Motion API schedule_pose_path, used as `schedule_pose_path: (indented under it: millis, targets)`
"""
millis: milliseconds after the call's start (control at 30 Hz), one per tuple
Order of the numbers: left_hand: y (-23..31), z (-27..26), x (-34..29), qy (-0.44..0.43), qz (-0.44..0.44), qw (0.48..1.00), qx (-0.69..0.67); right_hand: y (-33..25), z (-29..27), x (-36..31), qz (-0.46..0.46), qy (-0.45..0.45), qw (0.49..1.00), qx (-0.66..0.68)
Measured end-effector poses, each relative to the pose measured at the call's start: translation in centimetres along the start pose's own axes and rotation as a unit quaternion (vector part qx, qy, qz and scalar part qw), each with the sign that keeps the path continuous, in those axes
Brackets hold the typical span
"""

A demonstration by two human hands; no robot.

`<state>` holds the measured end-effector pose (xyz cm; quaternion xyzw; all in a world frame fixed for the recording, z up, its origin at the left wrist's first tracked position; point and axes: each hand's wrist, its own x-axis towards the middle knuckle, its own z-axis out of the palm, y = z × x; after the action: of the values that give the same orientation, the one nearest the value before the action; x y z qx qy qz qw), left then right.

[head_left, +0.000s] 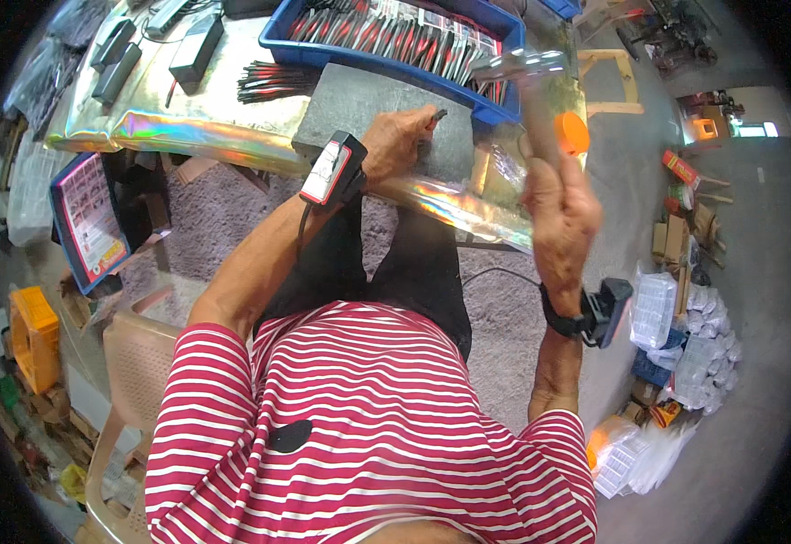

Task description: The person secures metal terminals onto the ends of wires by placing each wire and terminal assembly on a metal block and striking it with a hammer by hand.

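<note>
My left hand [397,143] rests on a flat grey block [359,95] at the table's front edge. Its fingers are pinched on a small dark piece [440,115], too small to name, whose tip sticks out past the fingertips. To the right, my right hand [561,213] is closed round the handle of a hammer [518,65]. The hammer's shiny metal head is up and away from the grey block, blurred by motion. An orange round thing [572,133] shows just beyond my right fingers; I cannot tell what it is.
Behind the block stands a blue bin [273,41] packed with black-and-red slim pieces. A bundle of similar pieces [273,82] lies left of the block. Black boxes [198,53] sit farther left on the shiny table [169,127]. A plastic chair [132,354] is at my left.
</note>
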<state>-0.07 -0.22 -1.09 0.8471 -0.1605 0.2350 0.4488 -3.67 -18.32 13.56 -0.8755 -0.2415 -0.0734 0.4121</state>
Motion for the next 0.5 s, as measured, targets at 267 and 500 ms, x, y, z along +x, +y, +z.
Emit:
schedule_pose_path:
  millis: [267, 500]
  targets:
    - [0.9, 0.1, 0.3, 0.0, 0.021, 1.0, -0.013, 3.8, 1.9, -0.8, -0.232, 0.071, 0.954, -0.177]
    - [0.4, -0.5, -0.1, -0.021, -0.002, 1.0, -0.005, -0.8, -0.1, 0.0, -0.08, 0.037, 0.988, -0.127]
